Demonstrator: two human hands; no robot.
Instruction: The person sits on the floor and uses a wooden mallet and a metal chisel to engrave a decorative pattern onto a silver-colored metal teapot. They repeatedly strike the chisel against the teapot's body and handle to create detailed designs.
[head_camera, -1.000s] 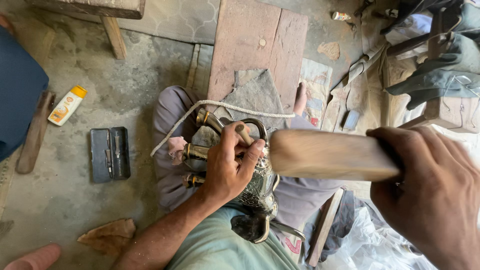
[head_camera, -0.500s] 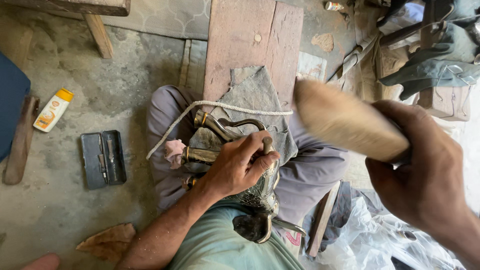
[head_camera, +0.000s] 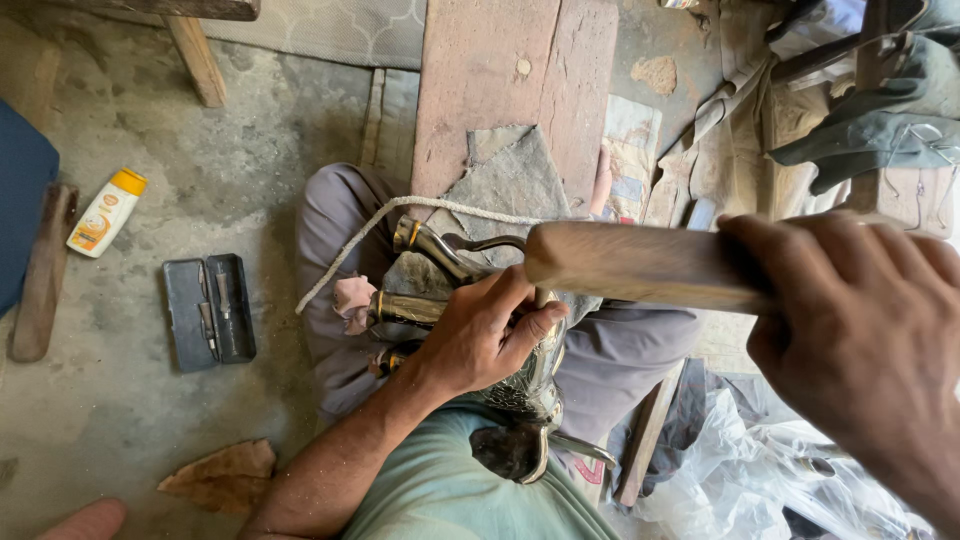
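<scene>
1. Head view: metal jug (head_camera: 520, 390) lies across the lap on grey cloth (head_camera: 510, 180), spout end (head_camera: 425, 240) toward the plank (head_camera: 500, 80), a white rope (head_camera: 350, 250) looped over it
2. Left hand (head_camera: 480, 335) clenched over the jug's body, fingers (head_camera: 525, 325) pinching a thin tool that is mostly hidden
3. Right hand (head_camera: 860, 330) closed around a wooden mallet (head_camera: 630, 265), its head just above the left fingers
4. Jug looks heavy, stiff, chased surface likely slippery and easy to mar; best held by the broad body, not the thin handle (head_camera: 580, 450)
5. Mallet: light, stiff, gripped at the far end
6. On the floor, well apart: open tool case (head_camera: 210, 310), small bottle (head_camera: 105, 212)
</scene>
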